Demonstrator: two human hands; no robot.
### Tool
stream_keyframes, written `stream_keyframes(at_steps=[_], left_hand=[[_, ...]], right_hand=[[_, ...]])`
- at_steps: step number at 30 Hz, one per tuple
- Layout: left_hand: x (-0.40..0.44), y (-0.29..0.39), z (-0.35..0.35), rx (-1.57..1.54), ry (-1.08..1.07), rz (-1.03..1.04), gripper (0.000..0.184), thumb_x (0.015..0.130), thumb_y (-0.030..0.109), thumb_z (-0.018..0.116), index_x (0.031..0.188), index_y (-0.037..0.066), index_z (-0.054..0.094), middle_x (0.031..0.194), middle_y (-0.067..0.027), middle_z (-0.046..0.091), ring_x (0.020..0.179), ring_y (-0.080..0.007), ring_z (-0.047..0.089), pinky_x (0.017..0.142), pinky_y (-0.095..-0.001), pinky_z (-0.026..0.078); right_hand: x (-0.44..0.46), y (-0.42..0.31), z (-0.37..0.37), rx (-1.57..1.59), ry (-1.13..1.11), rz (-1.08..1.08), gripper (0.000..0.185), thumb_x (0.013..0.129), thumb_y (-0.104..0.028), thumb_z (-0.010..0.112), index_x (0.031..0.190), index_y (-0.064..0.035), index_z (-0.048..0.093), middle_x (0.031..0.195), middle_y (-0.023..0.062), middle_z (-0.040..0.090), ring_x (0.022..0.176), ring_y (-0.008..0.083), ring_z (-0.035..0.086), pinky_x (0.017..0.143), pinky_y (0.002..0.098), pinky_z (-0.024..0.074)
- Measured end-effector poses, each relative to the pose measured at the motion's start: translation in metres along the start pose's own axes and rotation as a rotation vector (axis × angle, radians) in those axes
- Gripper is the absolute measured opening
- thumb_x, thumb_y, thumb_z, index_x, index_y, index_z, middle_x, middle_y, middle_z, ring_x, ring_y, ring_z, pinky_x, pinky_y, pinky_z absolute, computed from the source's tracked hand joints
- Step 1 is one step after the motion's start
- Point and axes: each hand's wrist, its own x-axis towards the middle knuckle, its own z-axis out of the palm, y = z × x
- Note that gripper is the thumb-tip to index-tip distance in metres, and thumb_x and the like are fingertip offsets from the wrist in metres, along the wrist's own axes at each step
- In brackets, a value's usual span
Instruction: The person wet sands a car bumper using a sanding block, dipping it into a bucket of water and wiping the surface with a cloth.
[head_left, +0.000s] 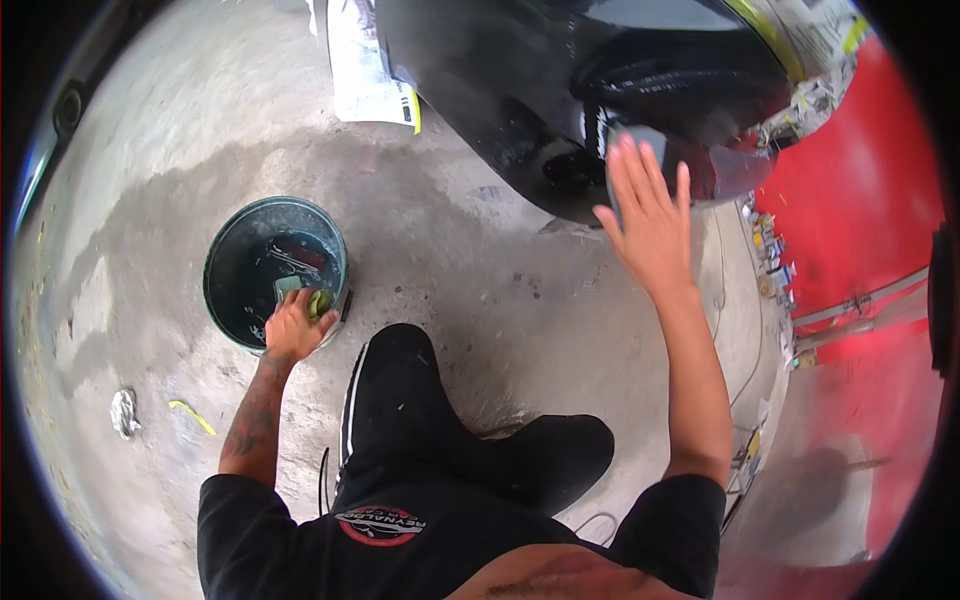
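My left hand (290, 328) reaches over the near rim of a dark green bucket (213, 300), its fingers curled around a yellow-green sponge or cloth (319, 304). A pale green pad (287, 287) lies by those fingertips, and a dark reddish piece (298, 256) sits in the water. Up at the glossy black car panel (480, 85), my right hand (650, 220) is flat with fingers spread. Under its fingers a grey sheet (655, 145), perhaps sandpaper, partly shows against the wet surface; the palm hides the rest.
Newspaper masking with yellow tape (372, 85) hangs at the panel's left edge, with more paper (815, 75) at its right. Small litter (770, 255) lines the base of a red wall (850, 190). A crumpled wad (124, 414) and a yellow strip (192, 417) lie on the concrete floor.
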Motion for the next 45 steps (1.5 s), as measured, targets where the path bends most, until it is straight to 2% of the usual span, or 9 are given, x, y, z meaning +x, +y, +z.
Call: stream_keyframes(at_steps=[8,19,25,29,34,37,38,41,45], left_hand=[[-0.002,0.006,-0.003,0.01,-0.061,-0.004,0.068,0.078,0.051,0.079,0.13,0.009,0.062,0.124,-0.0187,0.066,0.115,-0.0413,0.065,0.096,-0.0496,0.054],[0.004,0.007,-0.014,0.008,-0.221,-0.138,0.059,0.073,0.033,0.069,0.129,0.014,0.067,0.114,-0.0233,0.073,0.111,-0.0413,0.068,0.098,-0.0483,0.054],[0.012,-0.009,-0.01,-0.106,-0.193,-0.064,0.06,0.075,0.043,0.082,0.122,0.008,0.07,0.113,-0.0228,0.073,0.112,-0.0402,0.069,0.096,-0.0481,0.055],[0.059,0.027,-0.052,-0.344,-0.178,0.016,0.047,0.081,0.037,0.081,0.113,0.004,0.071,0.097,-0.0197,0.076,0.085,-0.0316,0.074,0.082,-0.0426,0.059],[0.102,0.223,-0.203,-0.654,0.23,0.6,0.047,0.085,0.031,0.08,0.122,0.005,0.068,0.102,-0.0121,0.075,0.091,-0.0191,0.073,0.084,-0.0363,0.057],[0.152,0.316,-0.236,-0.535,0.771,1.076,0.035,0.087,0.025,0.078,0.116,0.01,0.069,0.101,-0.0125,0.074,0.09,-0.0332,0.073,0.08,-0.0398,0.058],[0.161,0.331,-0.244,-0.538,0.489,0.989,0.04,0.092,0.026,0.063,0.127,0.008,0.057,0.115,-0.0089,0.064,0.128,-0.033,0.055,0.107,-0.0647,0.037],[0.198,0.312,-0.224,-0.498,0.82,0.873,0.025,0.084,0.026,0.07,0.101,0.01,0.06,0.091,-0.0034,0.058,0.103,-0.0298,0.06,0.091,-0.0558,0.045],[0.18,0.183,-0.172,-0.369,0.48,0.364,0.032,0.09,0.035,0.073,0.111,0.012,0.065,0.101,-0.0169,0.071,0.097,-0.0391,0.069,0.084,-0.0502,0.055]], right_hand=[[0.056,-0.027,0.002,-0.186,0.085,-0.131,0.077,0.091,-0.047,0.068,0.157,-0.017,0.042,0.165,-0.003,0.037,0.153,0.0206,0.032,0.124,0.0565,0.0214],[-0.01,0.029,-0.013,-0.117,-0.06,-0.136,0.081,0.093,-0.05,0.065,0.161,-0.0164,0.036,0.167,-0.0002,0.035,0.153,0.0198,0.032,0.124,0.0537,0.0212],[0.082,-0.02,-0.003,-0.118,0.138,-0.291,0.072,0.095,-0.049,0.062,0.155,-0.0116,0.045,0.164,-0.0001,0.039,0.151,0.0176,0.034,0.125,0.0507,0.0211],[0.114,-0.041,-0.002,-0.288,0.075,-0.319,0.071,0.095,-0.053,0.061,0.151,-0.0116,0.049,0.162,-0.0014,0.042,0.15,0.0155,0.034,0.126,0.0491,0.0204],[0.068,-0.007,-0.007,-0.196,0.091,-0.322,0.074,0.093,-0.057,0.06,0.152,-0.0131,0.05,0.162,-0.0025,0.042,0.152,0.0134,0.03,0.127,0.0505,0.0176],[0.072,-0.004,-0.014,-0.219,0.052,-0.312,0.075,0.093,-0.058,0.059,0.153,-0.0143,0.048,0.161,-0.0023,0.043,0.152,0.014,0.031,0.126,0.0527,0.0166],[0.084,-0.009,-0.015,-0.24,0.062,-0.311,0.075,0.093,-0.058,0.059,0.153,-0.0138,0.048,0.16,-0.0022,0.044,0.151,0.0142,0.031,0.126,0.0526,0.0164],[0.124,-0.029,-0.002,-0.303,0.13,-0.316,0.069,0.096,-0.055,0.057,0.148,-0.01,0.054,0.155,-0.0013,0.05,0.149,0.0154,0.036,0.127,0.0508,0.0161],[0.134,-0.036,-0.011,-0.369,0.114,-0.327,0.068,0.099,-0.056,0.052,0.149,-0.0109,0.053,0.157,-0.0022,0.047,0.149,0.014,0.034,0.127,0.0493,0.0168]])
